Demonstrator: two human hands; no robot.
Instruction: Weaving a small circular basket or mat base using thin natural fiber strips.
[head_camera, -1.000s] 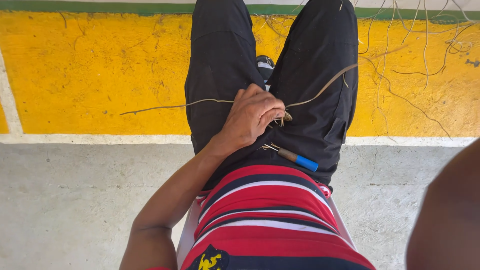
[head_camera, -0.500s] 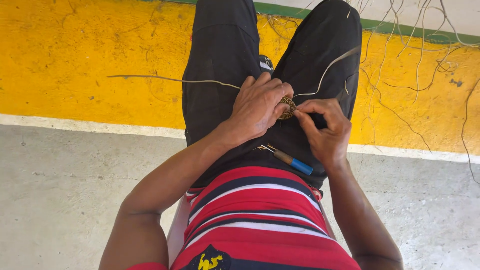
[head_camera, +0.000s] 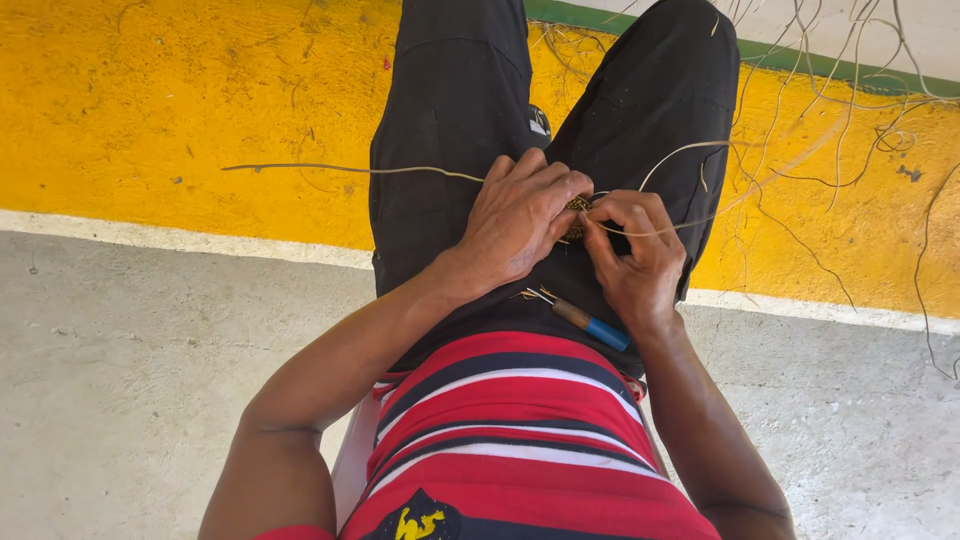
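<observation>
Seen from above, the person sits with both hands meeting at the centre of the frame, over the lap of the black trousers; the left hand is curled almost closed, its fingertips pinched on a small brownish woven piece; the right hand is likewise closed, thumb and forefinger nipping a thin pale strand that loops up toward the upper right; the woven piece sits between the two hands, mostly hidden, so it may be a knot or coil; another long fibre trails left across the yellow floor band; a blue-handled tool lies on the lap just below the right hand, above the red striped shirt.
</observation>
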